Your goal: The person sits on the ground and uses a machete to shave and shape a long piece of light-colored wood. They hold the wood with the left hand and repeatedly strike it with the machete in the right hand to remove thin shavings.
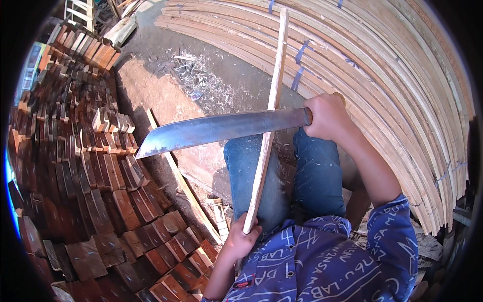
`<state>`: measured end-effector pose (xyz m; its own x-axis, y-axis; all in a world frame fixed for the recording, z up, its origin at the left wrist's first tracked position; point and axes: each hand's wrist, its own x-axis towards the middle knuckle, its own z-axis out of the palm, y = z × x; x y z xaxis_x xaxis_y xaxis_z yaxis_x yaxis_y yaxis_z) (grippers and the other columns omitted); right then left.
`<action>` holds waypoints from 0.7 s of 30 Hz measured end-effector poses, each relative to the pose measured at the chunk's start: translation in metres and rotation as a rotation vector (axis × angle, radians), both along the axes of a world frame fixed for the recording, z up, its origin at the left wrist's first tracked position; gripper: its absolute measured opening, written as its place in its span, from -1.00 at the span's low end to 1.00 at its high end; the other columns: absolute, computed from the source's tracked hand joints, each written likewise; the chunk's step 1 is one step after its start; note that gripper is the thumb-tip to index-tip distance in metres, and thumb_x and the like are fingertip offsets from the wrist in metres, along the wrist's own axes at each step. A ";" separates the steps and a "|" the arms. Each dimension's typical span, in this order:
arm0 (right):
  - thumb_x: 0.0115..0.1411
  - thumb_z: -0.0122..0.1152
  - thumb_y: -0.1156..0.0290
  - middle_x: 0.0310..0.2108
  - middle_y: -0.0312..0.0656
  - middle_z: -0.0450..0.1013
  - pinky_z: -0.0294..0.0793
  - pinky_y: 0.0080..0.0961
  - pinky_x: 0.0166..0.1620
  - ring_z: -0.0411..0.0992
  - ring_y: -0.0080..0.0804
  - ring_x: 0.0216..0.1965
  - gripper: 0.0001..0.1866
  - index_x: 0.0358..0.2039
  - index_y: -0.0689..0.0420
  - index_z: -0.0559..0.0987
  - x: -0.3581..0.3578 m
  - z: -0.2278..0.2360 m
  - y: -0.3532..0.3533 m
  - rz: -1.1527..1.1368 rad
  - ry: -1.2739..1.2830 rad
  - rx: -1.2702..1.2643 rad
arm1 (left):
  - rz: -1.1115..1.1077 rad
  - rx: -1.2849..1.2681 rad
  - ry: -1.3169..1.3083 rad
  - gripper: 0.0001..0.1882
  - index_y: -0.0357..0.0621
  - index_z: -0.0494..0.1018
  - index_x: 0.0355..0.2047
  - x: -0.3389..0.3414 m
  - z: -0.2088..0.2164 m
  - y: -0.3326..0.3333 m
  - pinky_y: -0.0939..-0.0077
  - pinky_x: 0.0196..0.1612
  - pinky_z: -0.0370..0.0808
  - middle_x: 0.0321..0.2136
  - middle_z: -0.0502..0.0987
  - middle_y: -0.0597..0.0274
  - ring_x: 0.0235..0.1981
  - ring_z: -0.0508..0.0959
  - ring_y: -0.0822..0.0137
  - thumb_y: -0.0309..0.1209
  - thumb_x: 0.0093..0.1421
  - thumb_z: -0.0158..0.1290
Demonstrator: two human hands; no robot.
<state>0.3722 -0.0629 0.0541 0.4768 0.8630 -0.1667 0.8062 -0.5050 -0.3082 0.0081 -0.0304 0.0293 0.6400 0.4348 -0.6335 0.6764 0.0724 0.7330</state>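
Observation:
My right hand is closed around the handle of a machete. Its long, wide blade points left and lies across a pale wooden stick, hiding a short piece of it. Whether the edge touches the wood, I cannot tell. The stick slants up and away from my lap, over my jeans, toward the bundled strips at the far side. Around its near end my left hand is wrapped, beside my left thigh.
Stacks of short dark wood blocks fill the left side. Long pale wood strips, tied with blue bands, curve along the right and far side. Another thin stick lies on the ground by the blocks. Wood shavings are scattered ahead.

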 end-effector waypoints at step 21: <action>-0.19 0.21 0.39 -0.65 0.13 0.44 0.45 -0.10 -0.39 0.47 0.14 -0.51 -0.83 -0.65 0.25 0.54 -0.003 0.008 0.009 -0.056 -0.107 0.145 | -0.019 -0.137 -0.041 -0.80 -0.18 0.35 -0.38 -0.012 -0.012 0.007 0.40 -0.37 0.38 -0.58 0.38 0.21 -0.50 0.41 0.33 -0.45 0.08 0.17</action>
